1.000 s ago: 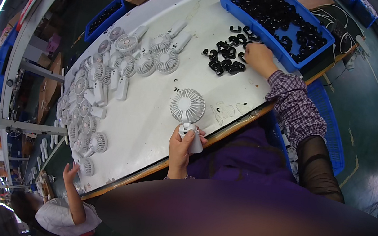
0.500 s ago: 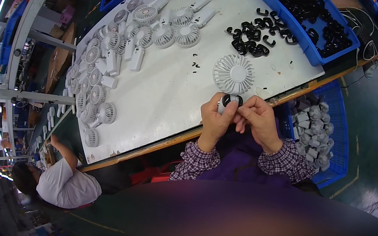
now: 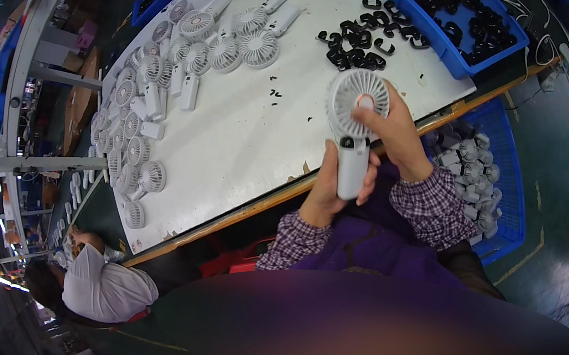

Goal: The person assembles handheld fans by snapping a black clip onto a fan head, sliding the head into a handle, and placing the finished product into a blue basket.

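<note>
A white handheld fan (image 3: 351,165) is held upright between both hands at the table's near edge. My left hand (image 3: 327,183) is wrapped round its handle, thumb along one side and fingertips showing on the other. With the thumb over the front of the round grille and the fingers behind it, my right hand (image 3: 395,131) grips the fan's head. A black piece (image 3: 355,143) sits at the joint between head and handle. Beyond the fan, a pile of black C-shaped clips (image 3: 356,40) lies on the white table (image 3: 231,149).
Many white handheld fans (image 3: 145,87) cover the table's left side. Tiny black bits (image 3: 275,93) lie mid-table. A blue bin (image 3: 457,64) of black clips stands at the far right. Below the right edge, a blue crate (image 3: 507,235) holds fan parts. Another person (image 3: 105,287) sits at left.
The fan has been turned so its grille front faces up and its handle points toward me. My right hand has moved up from the joint onto the fan's head.
</note>
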`<state>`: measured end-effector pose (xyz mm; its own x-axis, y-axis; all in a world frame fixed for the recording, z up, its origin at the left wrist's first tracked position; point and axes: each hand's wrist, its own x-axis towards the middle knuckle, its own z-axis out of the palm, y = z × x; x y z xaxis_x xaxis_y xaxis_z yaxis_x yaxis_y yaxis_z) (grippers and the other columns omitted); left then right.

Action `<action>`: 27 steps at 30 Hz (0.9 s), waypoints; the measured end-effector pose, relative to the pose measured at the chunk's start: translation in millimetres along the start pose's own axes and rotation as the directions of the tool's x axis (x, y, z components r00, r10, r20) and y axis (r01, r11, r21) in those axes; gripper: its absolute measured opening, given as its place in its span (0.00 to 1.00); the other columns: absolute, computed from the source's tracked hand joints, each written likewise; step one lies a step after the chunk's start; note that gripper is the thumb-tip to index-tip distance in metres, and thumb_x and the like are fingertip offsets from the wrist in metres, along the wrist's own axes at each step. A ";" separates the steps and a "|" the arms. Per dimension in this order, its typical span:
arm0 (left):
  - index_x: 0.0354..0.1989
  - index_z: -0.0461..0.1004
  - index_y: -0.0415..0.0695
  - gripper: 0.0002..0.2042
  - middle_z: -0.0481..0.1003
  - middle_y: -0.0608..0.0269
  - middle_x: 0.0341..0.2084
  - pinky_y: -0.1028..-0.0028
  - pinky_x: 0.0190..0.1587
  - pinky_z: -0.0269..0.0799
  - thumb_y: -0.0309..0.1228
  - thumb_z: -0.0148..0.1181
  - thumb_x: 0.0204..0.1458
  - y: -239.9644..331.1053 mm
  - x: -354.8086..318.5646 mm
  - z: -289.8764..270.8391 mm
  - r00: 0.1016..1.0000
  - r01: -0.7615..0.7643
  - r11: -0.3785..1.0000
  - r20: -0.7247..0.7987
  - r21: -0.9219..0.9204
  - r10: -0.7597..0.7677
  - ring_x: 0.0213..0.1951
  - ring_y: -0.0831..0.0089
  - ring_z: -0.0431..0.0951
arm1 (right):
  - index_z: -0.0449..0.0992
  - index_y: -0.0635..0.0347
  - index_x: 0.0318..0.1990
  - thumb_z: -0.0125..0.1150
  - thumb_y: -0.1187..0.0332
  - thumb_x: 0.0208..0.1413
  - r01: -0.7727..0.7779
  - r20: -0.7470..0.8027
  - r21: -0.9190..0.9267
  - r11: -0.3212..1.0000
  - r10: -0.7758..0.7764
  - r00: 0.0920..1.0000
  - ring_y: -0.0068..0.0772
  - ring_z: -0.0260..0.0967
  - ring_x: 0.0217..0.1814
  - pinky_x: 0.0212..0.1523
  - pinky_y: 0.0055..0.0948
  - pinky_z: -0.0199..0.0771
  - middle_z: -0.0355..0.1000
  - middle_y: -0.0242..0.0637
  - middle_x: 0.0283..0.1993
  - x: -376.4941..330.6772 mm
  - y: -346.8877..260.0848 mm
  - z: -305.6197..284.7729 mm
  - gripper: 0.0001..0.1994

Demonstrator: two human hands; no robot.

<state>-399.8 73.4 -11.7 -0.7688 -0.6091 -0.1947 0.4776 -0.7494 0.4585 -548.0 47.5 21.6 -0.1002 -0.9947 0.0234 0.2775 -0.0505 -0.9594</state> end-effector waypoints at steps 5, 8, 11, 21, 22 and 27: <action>0.41 0.66 0.31 0.20 0.67 0.58 0.16 0.80 0.10 0.56 0.41 0.49 0.54 -1.0 -10.2 -29.9 0.985 0.140 0.986 0.114 -0.086 -0.130 0.11 0.75 0.63 | 0.58 0.67 0.59 0.59 0.72 0.52 -0.312 0.298 0.423 0.851 0.194 0.935 0.33 0.68 0.53 0.55 0.33 0.67 0.68 0.44 0.53 -21.3 22.3 -19.4 0.27; 0.36 0.67 0.27 0.22 0.65 0.55 0.09 0.77 0.06 0.54 0.41 0.50 0.49 -21.0 2.6 -39.1 0.916 0.197 0.942 0.393 -0.273 -0.078 0.05 0.73 0.59 | 0.57 0.67 0.60 0.57 0.75 0.52 -0.376 0.364 0.684 0.625 0.154 0.919 0.44 0.68 0.53 0.58 0.42 0.64 0.70 0.48 0.50 -37.8 43.7 -8.8 0.27; 0.41 0.64 0.33 0.18 0.69 0.44 0.27 0.78 0.04 0.58 0.37 0.48 0.49 -11.2 -6.8 -20.7 0.992 0.119 0.949 0.064 -0.292 -0.105 0.10 0.69 0.65 | 0.62 0.65 0.57 0.57 0.70 0.54 -0.319 0.332 0.736 0.597 0.092 0.939 0.38 0.65 0.56 0.60 0.37 0.61 0.70 0.45 0.51 -48.8 59.5 -11.3 0.23; 0.44 0.69 0.33 0.15 0.77 0.52 0.31 0.83 0.15 0.65 0.34 0.45 0.61 -60.0 36.5 -39.8 0.833 0.547 0.710 -0.200 0.444 -0.516 0.24 0.72 0.78 | 0.66 0.63 0.44 0.47 0.58 0.57 0.065 -0.592 0.736 0.674 0.594 0.544 0.43 0.72 0.34 0.39 0.45 0.75 0.71 0.42 0.35 -210.8 165.1 -185.6 0.17; 0.42 0.70 0.34 0.14 0.76 0.54 0.30 0.83 0.16 0.65 0.34 0.46 0.61 -51.7 29.6 -48.1 0.837 0.544 0.746 -0.176 0.384 -0.519 0.24 0.72 0.78 | 0.65 0.62 0.45 0.47 0.55 0.57 0.000 -0.604 0.741 0.672 0.667 0.436 0.42 0.72 0.32 0.35 0.43 0.76 0.71 0.43 0.35 -249.9 223.0 -227.9 0.18; 0.37 0.71 0.37 0.11 0.76 0.59 0.27 0.85 0.16 0.64 0.33 0.48 0.59 -12.5 -10.0 -57.3 0.897 0.405 0.836 -0.339 0.371 -0.284 0.23 0.77 0.76 | 0.70 0.63 0.42 0.50 0.58 0.56 -0.857 -0.843 -0.366 0.362 0.262 0.470 0.41 0.72 0.32 0.34 0.40 0.75 0.72 0.44 0.34 -344.5 353.9 -352.1 0.16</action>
<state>-373.6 74.1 -65.2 -0.6811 -0.4217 -0.5985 -0.0697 -0.7764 0.6263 -751.7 403.8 -425.0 -0.7797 -0.4057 -0.4769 -0.1632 0.8671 -0.4707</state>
